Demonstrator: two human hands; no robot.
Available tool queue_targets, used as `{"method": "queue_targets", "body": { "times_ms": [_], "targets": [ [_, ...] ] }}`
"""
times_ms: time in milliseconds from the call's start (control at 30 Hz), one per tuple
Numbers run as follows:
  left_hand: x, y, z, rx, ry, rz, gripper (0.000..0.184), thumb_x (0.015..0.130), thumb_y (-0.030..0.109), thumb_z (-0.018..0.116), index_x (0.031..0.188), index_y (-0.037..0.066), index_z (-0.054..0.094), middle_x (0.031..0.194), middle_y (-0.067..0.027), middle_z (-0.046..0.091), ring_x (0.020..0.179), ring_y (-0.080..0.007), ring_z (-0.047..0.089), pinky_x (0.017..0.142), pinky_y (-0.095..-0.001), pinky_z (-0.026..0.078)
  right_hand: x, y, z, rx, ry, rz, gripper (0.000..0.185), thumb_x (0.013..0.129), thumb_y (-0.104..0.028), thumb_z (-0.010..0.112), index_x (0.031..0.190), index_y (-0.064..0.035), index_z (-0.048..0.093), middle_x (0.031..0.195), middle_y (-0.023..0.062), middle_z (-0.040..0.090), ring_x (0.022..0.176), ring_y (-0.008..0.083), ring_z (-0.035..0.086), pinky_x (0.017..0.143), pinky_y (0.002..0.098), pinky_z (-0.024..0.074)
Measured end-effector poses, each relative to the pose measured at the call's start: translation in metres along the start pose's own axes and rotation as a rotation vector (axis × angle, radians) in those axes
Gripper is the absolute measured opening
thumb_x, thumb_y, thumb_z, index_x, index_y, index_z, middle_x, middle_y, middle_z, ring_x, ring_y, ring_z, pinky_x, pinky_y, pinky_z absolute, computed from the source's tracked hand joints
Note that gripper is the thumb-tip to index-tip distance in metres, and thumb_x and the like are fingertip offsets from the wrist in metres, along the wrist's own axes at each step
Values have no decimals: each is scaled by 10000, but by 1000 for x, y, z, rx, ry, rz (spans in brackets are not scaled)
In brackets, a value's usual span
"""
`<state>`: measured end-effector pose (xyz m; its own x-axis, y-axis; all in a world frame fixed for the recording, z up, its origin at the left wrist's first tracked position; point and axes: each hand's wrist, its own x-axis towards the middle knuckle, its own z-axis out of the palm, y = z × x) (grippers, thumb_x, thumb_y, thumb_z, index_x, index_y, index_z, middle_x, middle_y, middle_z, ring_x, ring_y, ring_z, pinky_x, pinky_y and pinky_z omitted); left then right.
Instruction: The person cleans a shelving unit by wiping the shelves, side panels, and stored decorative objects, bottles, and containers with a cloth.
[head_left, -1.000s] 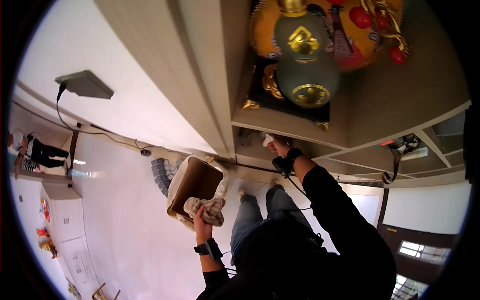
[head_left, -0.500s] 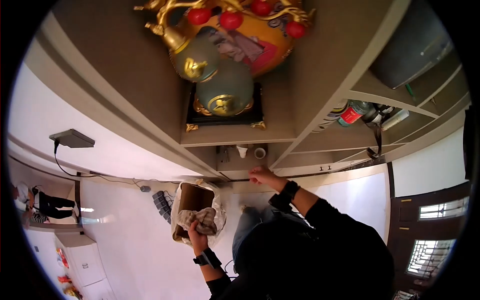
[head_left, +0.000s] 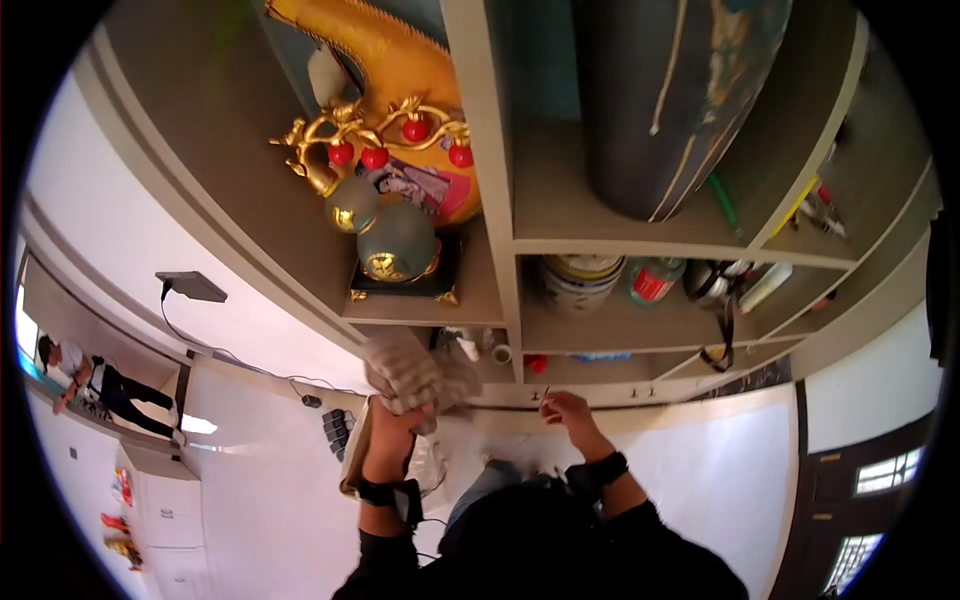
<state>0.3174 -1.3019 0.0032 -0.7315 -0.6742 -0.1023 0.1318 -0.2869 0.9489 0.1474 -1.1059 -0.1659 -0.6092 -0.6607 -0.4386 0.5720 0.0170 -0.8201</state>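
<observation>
My left hand (head_left: 395,425) is closed around a striped beige-and-brown cloth (head_left: 405,372), raised in front of the lower cabinet shelves. The cloth is partly blurred and bunched, with folds hanging to the right. My right hand (head_left: 570,412) is in front of the cabinet's lower edge, fingers curled in; a thin dark line shows at the fingertips, and I cannot make out whether something is held. Just beyond the cloth, a small white cup (head_left: 502,353) sits on a low shelf. Below my left forearm, a lined bin (head_left: 352,468) is mostly hidden.
Gourd ornament (head_left: 397,240) on an upper shelf; large dark vase (head_left: 660,110) to its right. Stacked bowls (head_left: 580,282) and a red-labelled bottle (head_left: 655,282) sit lower. A power strip (head_left: 337,432) lies on the floor. Another person (head_left: 120,390) is at far left.
My left hand has lifted the cloth from over the bin to the low shelves. My right hand has moved back from the shelf, and the view has swung right.
</observation>
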Motion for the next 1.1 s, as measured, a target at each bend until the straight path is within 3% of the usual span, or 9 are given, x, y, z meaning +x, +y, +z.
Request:
{"method": "queue_targets", "body": {
  "times_ms": [67, 200, 300, 400, 567, 667, 900, 1033, 1100],
  "targets": [
    [6, 39, 41, -53, -8, 215, 372, 652, -101, 517, 1011, -4, 505, 984, -70, 543, 856, -149, 528, 729, -259, 420, -15, -9, -4, 10, 7, -5, 213, 789, -159, 488, 918, 2, 541, 746, 86, 582, 669, 164, 561, 593, 269, 447],
    [48, 88, 115, 734, -33, 1034, 311, 683, -46, 546, 992, -15, 520, 984, -64, 549, 881, -146, 515, 748, -235, 403, -37, -9, -19, 50, -40, -24, 219, 784, -125, 470, 951, 9, 517, 765, 95, 582, 702, 168, 559, 629, 272, 444],
    [76, 86, 152, 769, -15, 1216, 470, 677, -44, 561, 1127, -6, 431, 1027, -91, 522, 916, -162, 489, 777, -239, 390, -51, -15, -29, 84, -41, -47, 216, 789, -123, 462, 952, 6, 518, 761, 101, 584, 710, 175, 563, 627, 266, 446],
    [81, 86, 177, 335, 44, 931, 793, 665, -51, 588, 1301, 44, 125, 1152, -104, 416, 989, -152, 428, 823, -249, 367, -52, -20, -41, 82, -21, -106, 208, 786, -104, 451, 951, 3, 519, 759, 101, 583, 706, 176, 564, 621, 263, 447],
    [118, 29, 147, 131, -25, 857, 624, 794, 93, 488, 1305, 60, 132, 1191, -97, 389, 1049, -194, 412, 879, -257, 328, -49, -39, -27, 60, 55, -197, 185, 777, -86, 441, 920, -3, 523, 763, 99, 578, 694, 170, 558, 614, 262, 446],
    [124, -3, 123, 439, -56, 794, 569, 830, 161, 430, 1305, 67, 132, 1193, -107, 390, 1049, -224, 418, 890, -275, 318, -50, -63, -4, 33, -6, -299, 173, 770, -80, 454, 918, -6, 507, 777, 94, 566, 695, 156, 541, 611, 256, 439],
    [100, -36, 113, 477, -121, 770, 738, 721, 58, 580, 1298, 64, 119, 1162, -160, 392, 1025, -262, 428, 854, -328, 354, -70, -139, 100, -210, -59, -844, 691, 718, 7, 577, 1262, -19, 152, 1117, 124, 421, 906, 159, 492, 690, 267, 452],
    [92, -19, 95, 105, -496, 444, 810, 661, 34, 645, 1296, 75, 144, 1255, -130, 295, 1116, -230, 350, 912, -300, 294, -37, -140, 125, -261, 162, -1006, 771, 694, 18, 602, 1284, -29, 108, 1181, 119, 357, 1010, 189, 444, 762, 279, 442],
    [95, -8, 84, 103, -603, 440, 862, 618, 23, 682, 1297, 80, 153, 1301, -104, 228, 1168, -203, 286, 941, -296, 261, -29, -141, 122, -149, -48, -1025, 770, 685, 25, 600, 1283, -30, 118, 1234, 115, 281, 1095, 213, 375, 788, 279, 442]
  ]
}}
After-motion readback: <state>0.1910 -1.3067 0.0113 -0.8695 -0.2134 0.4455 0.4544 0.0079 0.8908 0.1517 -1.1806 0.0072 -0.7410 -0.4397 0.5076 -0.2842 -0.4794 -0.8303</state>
